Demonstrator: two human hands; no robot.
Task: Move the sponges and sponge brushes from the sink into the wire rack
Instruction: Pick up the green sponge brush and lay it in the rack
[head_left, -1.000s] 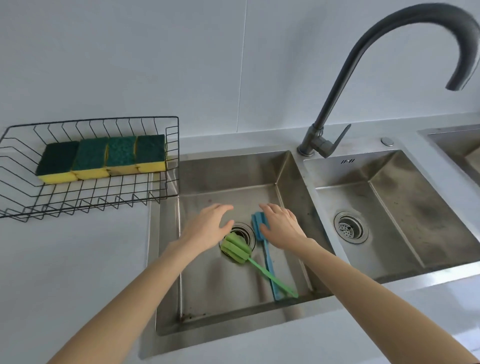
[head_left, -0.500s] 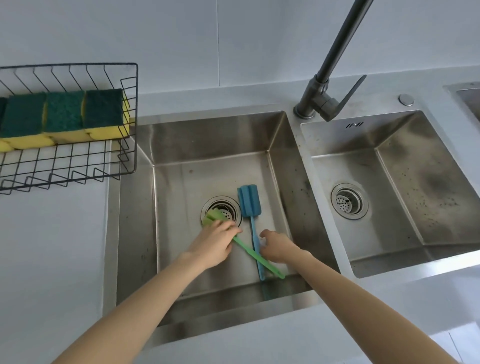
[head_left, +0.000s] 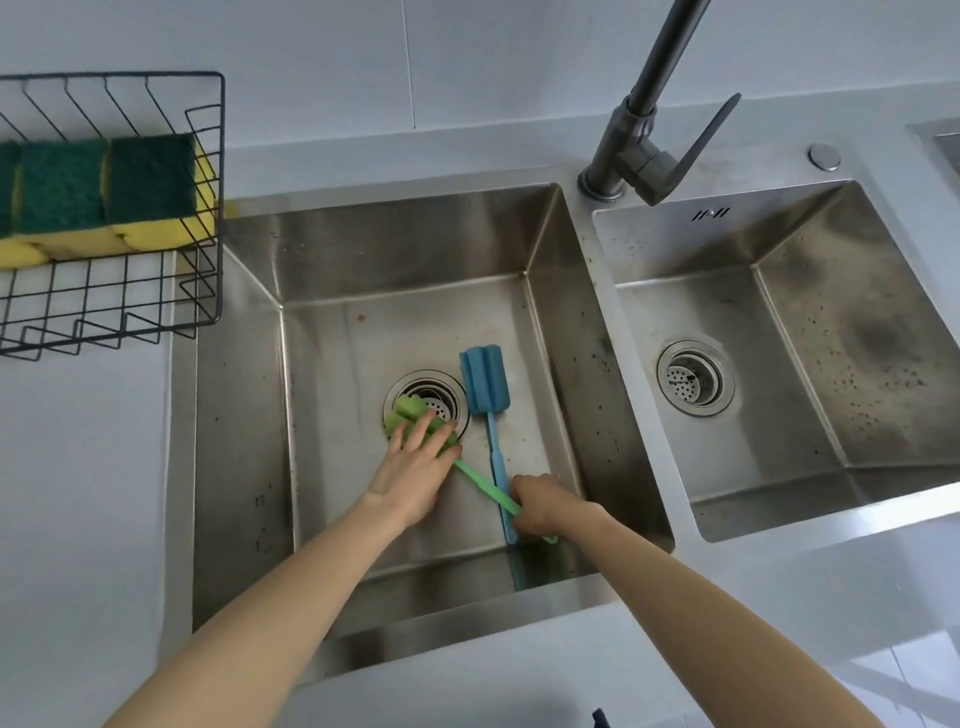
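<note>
My left hand (head_left: 415, 467) lies with fingers spread flat over the green sponge brush (head_left: 415, 415), pressing its foam head rather than wrapping it; the head sits on the edge of the drain (head_left: 427, 402) of the left basin (head_left: 405, 249). My right hand (head_left: 540, 506) is curled down over the spot where the two handles cross, but from this angle I cannot tell which handle the fingers actually pinch, if either. The green brush runs on a diagonal, head toward the far left, thin handle toward the near right, its tip poking out beyond my right wrist. The blue sponge brush (head_left: 485, 387) lies nearly straight along the basin's depth, head pointing away from me just right of the drain, handle end near the front wall. There is bare steel floor to the left of my left hand and behind both heads; the right wall stands close to my right hand. Up on the counter at the left, the wire rack (head_left: 208, 218) overhangs the basin's corner, with green-and-yellow sponges (head_left: 150, 187) lined along its back and its front half vacant. The faucet (head_left: 644, 130) rises behind the divider; beside it, slotted marks are stamped on the right basin (head_left: 883, 338), and I read no lettering.
</note>
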